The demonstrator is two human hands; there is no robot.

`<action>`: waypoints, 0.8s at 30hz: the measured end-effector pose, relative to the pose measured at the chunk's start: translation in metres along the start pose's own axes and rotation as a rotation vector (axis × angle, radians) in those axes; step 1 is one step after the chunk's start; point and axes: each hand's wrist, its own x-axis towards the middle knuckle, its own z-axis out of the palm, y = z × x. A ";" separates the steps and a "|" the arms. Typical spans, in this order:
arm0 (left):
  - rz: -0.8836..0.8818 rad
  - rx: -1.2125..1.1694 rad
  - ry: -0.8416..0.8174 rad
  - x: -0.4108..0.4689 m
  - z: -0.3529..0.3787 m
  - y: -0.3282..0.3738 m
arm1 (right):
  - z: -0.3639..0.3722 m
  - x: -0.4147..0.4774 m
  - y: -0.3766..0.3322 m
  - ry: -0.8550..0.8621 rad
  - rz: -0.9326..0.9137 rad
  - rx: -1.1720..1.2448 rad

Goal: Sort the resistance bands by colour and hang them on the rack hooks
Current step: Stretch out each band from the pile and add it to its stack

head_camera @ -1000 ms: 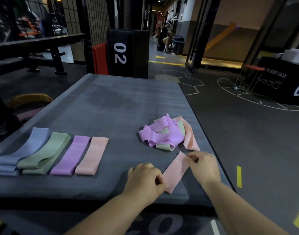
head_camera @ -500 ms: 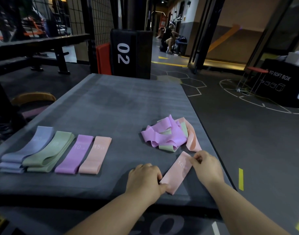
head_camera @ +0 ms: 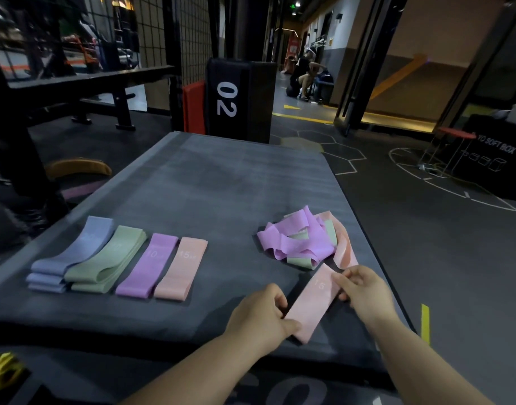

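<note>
The left grip (head_camera: 258, 315) pinches the near end, the right grip (head_camera: 364, 290) the far end, of a flat pale-pink band (head_camera: 310, 304) printed "15" — just beyond the right grip lies a tangled pile (head_camera: 300, 242) of purple, green and pink bands on the grey surface (head_camera: 221, 185).

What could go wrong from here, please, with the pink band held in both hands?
1. The pink band, pinched by the left hand and right hand, is near the front edge of the mat; if released, it might slip to the floor.
2. The tangled pile lies just beyond the right hand, which could snag it.
3. The pink stack lies close beside the purple stack; careless placement may overlap colours.
</note>
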 end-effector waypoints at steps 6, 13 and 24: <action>-0.070 -0.118 -0.024 -0.011 -0.025 -0.014 | 0.020 -0.014 -0.021 -0.060 -0.004 0.115; -0.201 -0.336 0.065 -0.027 -0.060 -0.055 | 0.069 -0.020 -0.073 -0.142 -0.085 -0.009; -0.300 -0.392 0.358 -0.039 -0.119 -0.104 | 0.184 -0.013 -0.142 -0.199 -0.286 -0.221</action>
